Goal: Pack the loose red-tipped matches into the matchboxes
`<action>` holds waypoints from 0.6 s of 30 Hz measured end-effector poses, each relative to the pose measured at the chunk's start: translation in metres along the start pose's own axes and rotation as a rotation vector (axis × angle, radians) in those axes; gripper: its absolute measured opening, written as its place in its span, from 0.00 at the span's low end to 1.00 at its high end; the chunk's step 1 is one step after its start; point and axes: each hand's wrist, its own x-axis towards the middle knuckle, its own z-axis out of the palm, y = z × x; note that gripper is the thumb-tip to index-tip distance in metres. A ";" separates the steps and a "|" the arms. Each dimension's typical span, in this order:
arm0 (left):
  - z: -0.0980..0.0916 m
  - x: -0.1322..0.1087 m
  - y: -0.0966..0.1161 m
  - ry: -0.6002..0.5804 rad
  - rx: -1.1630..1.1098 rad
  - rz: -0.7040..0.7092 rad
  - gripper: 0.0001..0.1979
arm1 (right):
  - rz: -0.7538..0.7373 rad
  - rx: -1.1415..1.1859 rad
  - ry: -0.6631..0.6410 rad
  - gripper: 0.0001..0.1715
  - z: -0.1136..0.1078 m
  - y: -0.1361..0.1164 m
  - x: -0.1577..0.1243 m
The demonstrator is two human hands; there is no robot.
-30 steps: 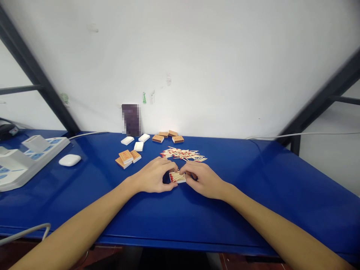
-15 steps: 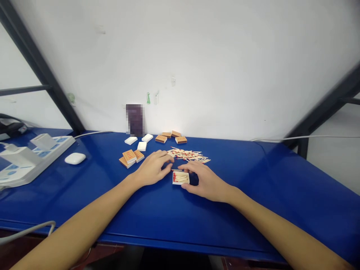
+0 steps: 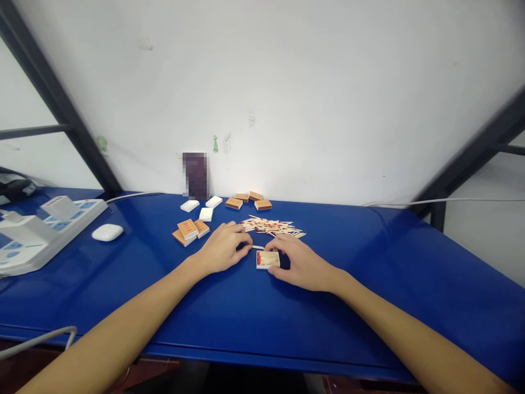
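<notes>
My left hand point(image 3: 226, 247) is closed in a pinch, thumb against forefinger, on the end of a single match point(image 3: 258, 247). The match points right, just behind a white matchbox tray point(image 3: 268, 267). Several red-headed matches point(image 3: 268, 258) lie side by side in the tray, heads to the left. My right hand point(image 3: 301, 262) grips the tray's right part, with the thumb on the near side and the fingers at the far side. Beyond both hands lies a loose heap of matches point(image 3: 274, 225) on the blue table point(image 3: 246, 317).
Orange matchbox sleeves point(image 3: 187, 229) are stacked left of my left hand. White trays point(image 3: 206, 214) lie behind them, and more orange matchboxes point(image 3: 263, 204) sit near the wall. Farther left are a white earbud case point(image 3: 107, 232) and a power strip point(image 3: 69, 235).
My left thumb and forefinger have closed on the match by the tray. My right hand has shifted the tray slightly to the right, away from the left hand.
</notes>
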 end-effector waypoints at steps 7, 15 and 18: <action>0.001 0.000 0.004 0.012 0.005 -0.044 0.09 | -0.029 -0.069 -0.028 0.11 -0.001 -0.003 0.000; 0.002 0.000 0.005 -0.010 -0.060 -0.044 0.12 | -0.032 -0.109 -0.030 0.09 -0.004 0.000 -0.002; 0.001 0.001 0.006 -0.004 -0.096 -0.060 0.11 | -0.026 -0.116 -0.025 0.09 -0.004 0.000 -0.002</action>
